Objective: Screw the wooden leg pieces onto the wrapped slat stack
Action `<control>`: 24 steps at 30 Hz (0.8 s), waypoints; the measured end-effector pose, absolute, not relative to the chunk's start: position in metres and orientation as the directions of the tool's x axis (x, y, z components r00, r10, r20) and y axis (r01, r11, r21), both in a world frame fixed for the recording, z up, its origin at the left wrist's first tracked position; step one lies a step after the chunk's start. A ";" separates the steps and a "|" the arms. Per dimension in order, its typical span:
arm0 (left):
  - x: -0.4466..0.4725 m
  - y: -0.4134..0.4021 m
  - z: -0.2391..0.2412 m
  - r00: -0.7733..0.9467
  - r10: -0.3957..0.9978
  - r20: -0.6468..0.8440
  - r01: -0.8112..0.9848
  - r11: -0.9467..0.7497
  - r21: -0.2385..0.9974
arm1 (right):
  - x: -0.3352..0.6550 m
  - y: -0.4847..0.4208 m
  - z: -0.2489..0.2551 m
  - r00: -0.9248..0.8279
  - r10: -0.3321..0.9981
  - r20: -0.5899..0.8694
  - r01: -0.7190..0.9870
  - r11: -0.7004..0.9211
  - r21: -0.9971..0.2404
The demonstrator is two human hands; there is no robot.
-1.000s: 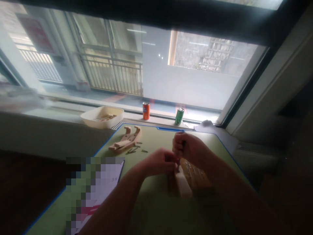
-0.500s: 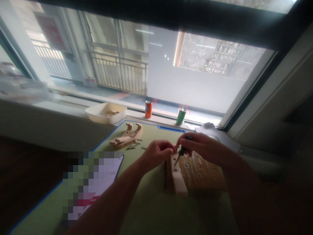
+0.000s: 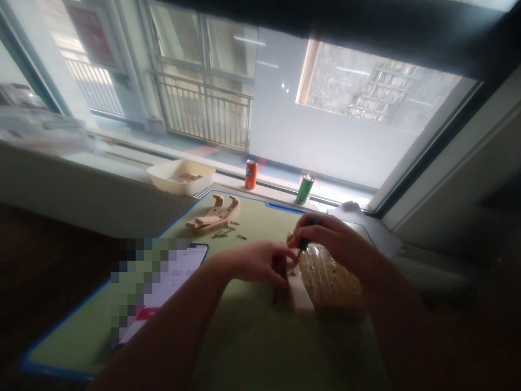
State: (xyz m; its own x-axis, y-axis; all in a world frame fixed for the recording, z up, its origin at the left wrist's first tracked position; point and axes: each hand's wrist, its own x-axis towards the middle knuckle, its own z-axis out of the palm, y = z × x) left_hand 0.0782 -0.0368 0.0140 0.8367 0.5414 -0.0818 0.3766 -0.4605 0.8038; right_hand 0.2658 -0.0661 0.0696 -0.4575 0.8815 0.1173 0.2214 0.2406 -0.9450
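Observation:
My right hand (image 3: pixel 328 231) is closed around the dark handle of a screwdriver (image 3: pixel 302 247), which slants down so that its tip meets a screw hole in a pale wooden piece (image 3: pixel 300 296). With thumb and fingers on either side, my left hand (image 3: pixel 254 260) grips that wooden piece near its far end. The piece lies along the left edge of a brown block (image 3: pixel 331 277) wrapped in shiny clear film or tape. Farther back, other curved wooden pieces (image 3: pixel 215 221) with hooked ends are stacked, and several screws (image 3: pixel 223 233) lie beside them.
A phone (image 3: pixel 175 277), partly blurred out, lies left on the green mat (image 3: pixel 248 336). On the sill behind stand a cream basket (image 3: pixel 181 182) with small items, an orange can (image 3: pixel 251 175) and a green can (image 3: pixel 305 190). Crumpled grey-white material (image 3: pixel 352 217) sits at back right.
My left hand has shifted down along the wooden piece, its thumb now lower on the near side. My right hand stays on the screwdriver, which stands more upright. The whole view has shifted slightly.

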 end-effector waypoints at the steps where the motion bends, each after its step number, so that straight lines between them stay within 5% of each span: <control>1: 0.079 -0.036 0.013 0.835 0.545 -0.078 0.382 -0.471 0.795 | 0.262 -0.063 0.065 -0.435 0.893 0.117 0.121 0.187 -0.975; 5: 0.080 -0.033 0.007 0.831 0.553 -0.063 0.374 -0.471 0.799 | 0.251 -0.052 0.046 -0.327 0.938 0.116 -0.200 0.052 -0.978; 10: 0.082 -0.034 0.005 0.796 0.603 0.052 0.321 -0.494 0.808 | 0.248 -0.049 0.041 -0.286 0.953 0.102 -0.273 0.021 -0.962; 14: 0.091 -0.039 0.007 0.674 0.711 0.202 0.228 -0.460 0.858 | 0.250 -0.053 0.049 -0.272 0.956 0.109 -0.192 0.058 -0.980; 20: 0.102 -0.043 0.004 0.583 0.779 0.233 0.129 -0.372 0.919 | 0.253 -0.061 0.066 -0.248 0.968 0.038 0.120 0.070 -0.990; 24: 0.107 -0.042 -0.001 0.548 0.789 0.279 0.047 -0.362 0.931 | 0.258 -0.060 0.067 -0.248 0.962 0.113 0.270 0.181 -0.946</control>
